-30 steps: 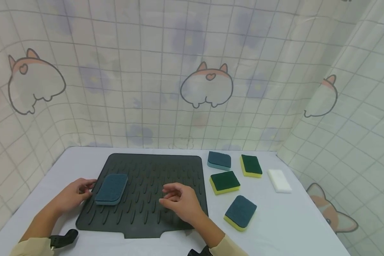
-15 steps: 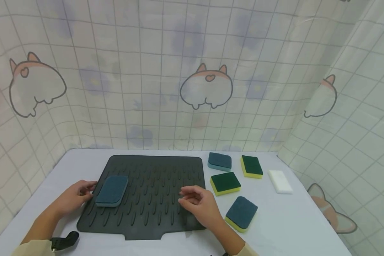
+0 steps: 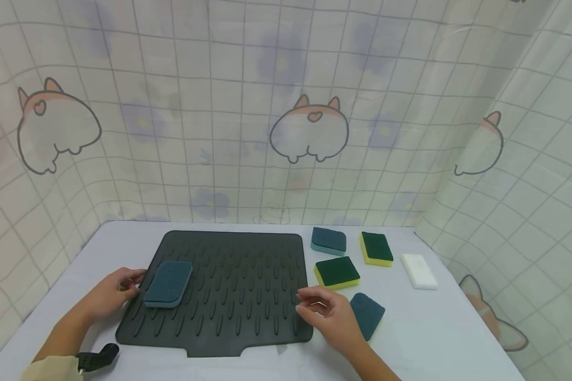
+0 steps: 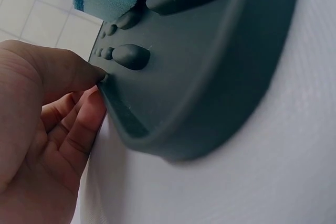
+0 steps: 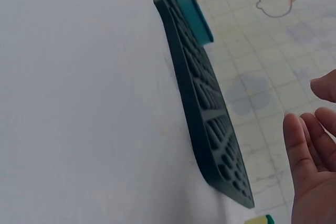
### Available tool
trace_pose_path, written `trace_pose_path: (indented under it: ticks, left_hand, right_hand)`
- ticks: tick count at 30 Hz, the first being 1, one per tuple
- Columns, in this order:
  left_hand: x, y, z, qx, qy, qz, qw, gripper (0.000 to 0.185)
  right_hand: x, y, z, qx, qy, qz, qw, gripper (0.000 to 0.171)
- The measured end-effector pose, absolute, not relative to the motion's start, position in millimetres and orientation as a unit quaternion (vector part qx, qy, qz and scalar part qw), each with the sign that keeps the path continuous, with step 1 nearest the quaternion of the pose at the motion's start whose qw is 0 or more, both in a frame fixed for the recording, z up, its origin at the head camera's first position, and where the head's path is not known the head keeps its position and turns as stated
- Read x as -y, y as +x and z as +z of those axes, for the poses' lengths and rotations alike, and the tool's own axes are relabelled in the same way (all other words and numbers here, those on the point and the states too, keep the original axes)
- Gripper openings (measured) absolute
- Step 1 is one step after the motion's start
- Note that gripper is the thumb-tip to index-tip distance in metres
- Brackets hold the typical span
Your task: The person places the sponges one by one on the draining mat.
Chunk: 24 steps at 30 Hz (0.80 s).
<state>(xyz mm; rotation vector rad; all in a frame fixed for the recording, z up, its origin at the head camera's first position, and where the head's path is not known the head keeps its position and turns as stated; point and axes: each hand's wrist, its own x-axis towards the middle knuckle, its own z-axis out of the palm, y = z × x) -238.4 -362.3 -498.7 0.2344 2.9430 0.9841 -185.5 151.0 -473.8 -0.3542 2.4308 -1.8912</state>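
Observation:
A dark ribbed draining mat [image 3: 245, 275] lies on the white table. My left hand [image 3: 109, 296] pinches its left edge; in the left wrist view the thumb [image 4: 79, 74] is on top of the rim and the fingers are below. On the mat's left part rests a blue sponge [image 3: 169, 284], close to that hand. My right hand [image 3: 331, 317] hovers by the mat's right edge, fingers loosely bent, holding nothing. It partly hides a dark-blue-topped sponge [image 3: 368, 313]. In the right wrist view a gap shows between thumb and fingers.
Right of the mat lie a blue sponge [image 3: 328, 241], two green-and-yellow sponges, one nearer [image 3: 337, 271] and one farther [image 3: 376, 248], and a white sponge [image 3: 418, 271]. A patterned curtain [image 3: 229, 132] hangs behind the table [image 3: 438, 328].
My right hand has moved rightward from over the middle of the mat to its right edge. The left hand stays at the left edge, and the sponges keep their places.

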Motion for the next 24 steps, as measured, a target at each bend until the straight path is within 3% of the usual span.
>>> trace_pose_path:
  ticks: [12, 24]
  left_hand:
    - [362.7, -237.9, -498.3, -0.946, 0.072, 0.316, 0.015, 0.049]
    - [361.3, -236.5, -498.3, -0.946, 0.074, 0.315, 0.008, 0.049]
  right_hand:
    - [-189.2, -178.4, -471.9, -0.796, -0.099, -0.597, -0.012, 0.032]
    - [-229.0, -177.8, -481.9, -0.8, -0.16, -0.577, -0.03, 0.032]
